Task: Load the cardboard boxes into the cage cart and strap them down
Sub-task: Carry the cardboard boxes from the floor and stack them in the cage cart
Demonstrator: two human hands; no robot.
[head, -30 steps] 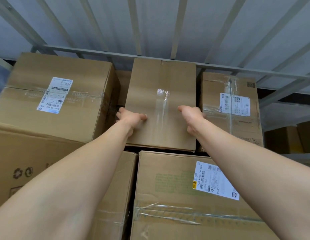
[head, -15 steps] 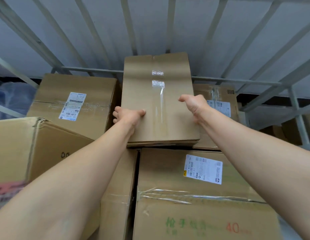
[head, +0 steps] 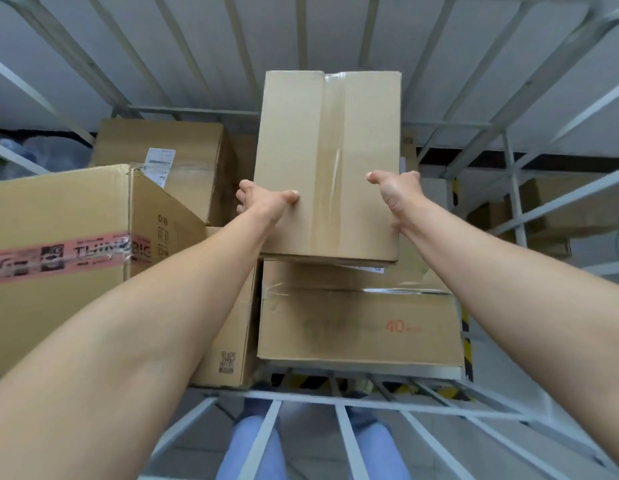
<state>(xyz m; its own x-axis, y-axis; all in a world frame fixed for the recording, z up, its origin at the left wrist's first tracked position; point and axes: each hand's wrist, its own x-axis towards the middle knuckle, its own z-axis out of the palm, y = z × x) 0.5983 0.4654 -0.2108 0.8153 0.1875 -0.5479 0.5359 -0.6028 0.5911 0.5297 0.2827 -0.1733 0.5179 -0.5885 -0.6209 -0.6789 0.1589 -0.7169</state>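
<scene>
Since the box point(head: 321, 168) is now raised and tilted, clear of the rear gap where it lay a second ago, treat it as lifted, not placed. Your left hand point(head: 263, 202) and right hand point(head: 394, 192) grasp its long edges, with thumbs on the top face and fingers curled round the sides. Its near end hangs just over the "40" box point(head: 356, 327) inside the cart point(head: 197, 110); contact cannot be told. It likely needs a new seat before strapping.
</scene>
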